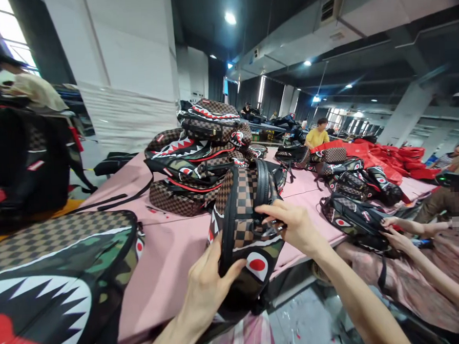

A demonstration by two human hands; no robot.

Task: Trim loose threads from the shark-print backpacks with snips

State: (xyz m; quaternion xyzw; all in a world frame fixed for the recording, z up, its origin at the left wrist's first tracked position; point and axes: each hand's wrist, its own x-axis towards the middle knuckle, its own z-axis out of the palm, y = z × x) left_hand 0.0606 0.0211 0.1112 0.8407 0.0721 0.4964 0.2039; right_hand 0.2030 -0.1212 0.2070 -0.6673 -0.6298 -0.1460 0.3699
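A checkered backpack (244, 227) with camouflage trim and a red-and-white eye patch stands on its edge in front of me, its side turned toward me. My left hand (206, 278) grips its near edge, thumb across the side panel and fingers hidden behind. Closed around small metal snips (273, 227), my right hand (293, 222) is at the side panel, index finger extended against the checks. The snips are partly covered by my fingers. A black padded strap (261, 183) rises just above that hand.
A large shark-mouth backpack (65, 273) lies at the left on the pink table (154, 273). Behind mine is a pile of similar backpacks (213, 147). To the right, a co-worker's hands (396, 235) handle another backpack (351, 219). Red bags (398, 158) lie farther back.
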